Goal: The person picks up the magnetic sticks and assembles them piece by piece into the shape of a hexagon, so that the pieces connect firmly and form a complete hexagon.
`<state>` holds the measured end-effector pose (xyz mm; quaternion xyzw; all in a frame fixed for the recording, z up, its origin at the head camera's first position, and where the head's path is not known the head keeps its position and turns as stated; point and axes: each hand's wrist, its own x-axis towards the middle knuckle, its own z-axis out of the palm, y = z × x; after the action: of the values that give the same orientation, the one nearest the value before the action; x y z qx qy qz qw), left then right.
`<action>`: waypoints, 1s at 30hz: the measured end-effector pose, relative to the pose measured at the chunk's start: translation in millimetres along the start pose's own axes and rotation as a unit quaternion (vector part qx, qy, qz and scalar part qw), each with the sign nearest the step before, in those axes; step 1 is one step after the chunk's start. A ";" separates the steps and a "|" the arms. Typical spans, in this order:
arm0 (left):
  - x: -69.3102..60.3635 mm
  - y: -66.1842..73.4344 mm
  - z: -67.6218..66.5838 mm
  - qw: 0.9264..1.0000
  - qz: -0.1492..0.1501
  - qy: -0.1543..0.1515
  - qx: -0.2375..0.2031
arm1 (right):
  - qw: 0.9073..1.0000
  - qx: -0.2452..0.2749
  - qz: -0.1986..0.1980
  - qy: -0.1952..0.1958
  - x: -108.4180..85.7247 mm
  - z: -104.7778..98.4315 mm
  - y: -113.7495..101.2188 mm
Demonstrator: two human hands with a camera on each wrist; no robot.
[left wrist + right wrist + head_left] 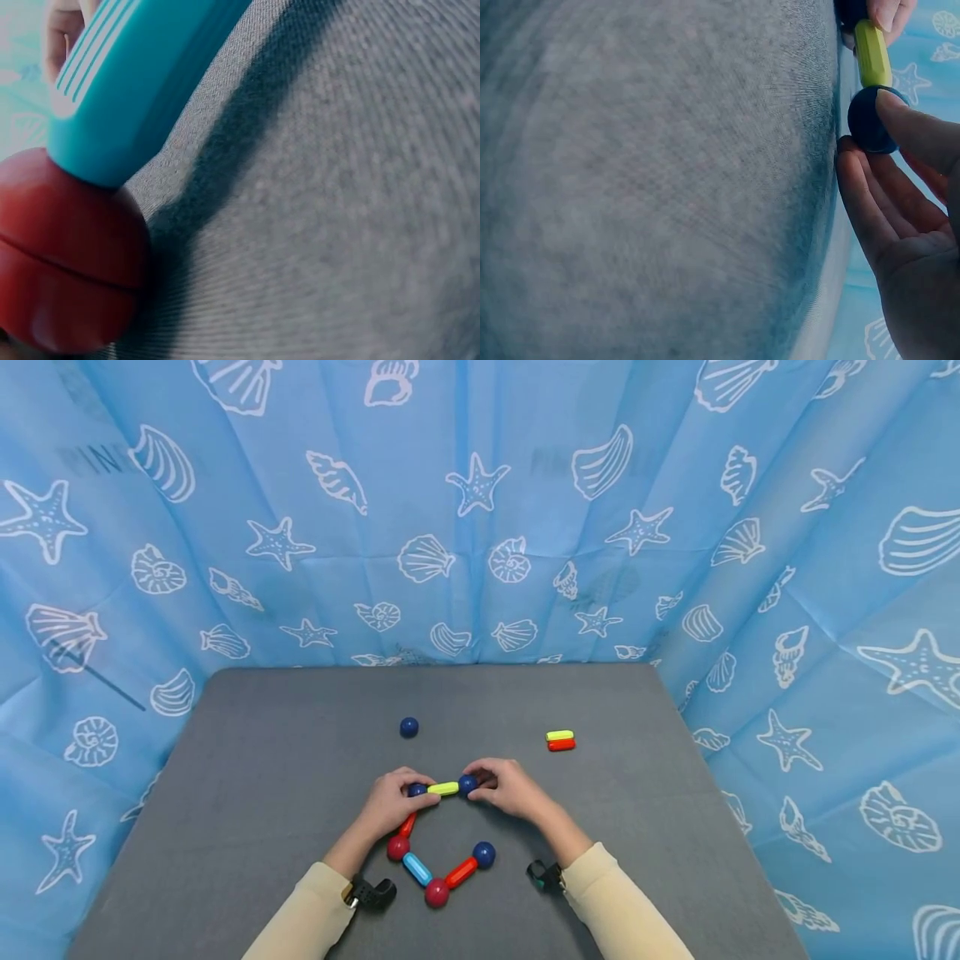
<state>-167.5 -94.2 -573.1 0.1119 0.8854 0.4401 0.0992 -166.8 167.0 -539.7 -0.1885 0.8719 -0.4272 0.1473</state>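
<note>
My right hand pinches a dark blue ball between thumb and fingertips. That ball sits at the right end of a yellow-green rod, which the right wrist view also shows. Around the blue ball at the rod's left end, my left hand curls its thumb and fingers. From there a chain runs toward me: a red rod, a red ball, a light blue rod, another red ball, a second red rod and a blue ball.
A loose blue ball lies farther back on the grey table. At the back right, a yellow-green rod and a red rod lie side by side. Behind the table hangs a blue shell-patterned curtain.
</note>
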 end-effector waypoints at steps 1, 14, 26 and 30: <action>-0.2 -0.3 -0.3 1.000 -0.004 0.000 -0.001 | 1.000 0.000 0.001 0.000 -0.1 0.3 0.0; -5.3 2.3 4.3 0.998 -0.029 0.047 0.005 | 0.999 -0.048 0.005 -0.012 2.4 1.6 -0.4; -16.7 8.9 3.0 0.994 -0.059 0.092 0.024 | 0.999 -0.033 -0.010 0.010 0.7 -16.3 8.9; -24.7 11.8 3.5 0.991 -0.073 0.111 0.026 | 0.997 -0.048 -0.003 0.066 -6.8 -31.7 19.2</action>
<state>-141.6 -91.7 -563.8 0.0004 0.9080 0.4180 0.0295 -178.0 202.7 -535.7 -0.1692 0.8989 -0.3965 0.0788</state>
